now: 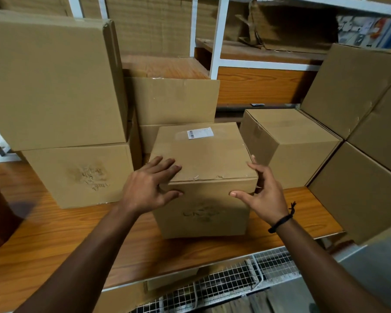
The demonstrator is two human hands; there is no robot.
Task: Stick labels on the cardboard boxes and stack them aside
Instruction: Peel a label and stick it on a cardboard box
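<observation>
1 label (200,133) on box (203,159), txt blurry

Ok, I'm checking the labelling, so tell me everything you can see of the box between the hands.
The box is plain brown cardboard, closed and upright on the wooden table. A white barcode label sits near the far edge of its top. The front bears a faint print; the near top edge is frayed. The left hand lies on its top, thumb on the front; the right hand touches its right side.
</observation>
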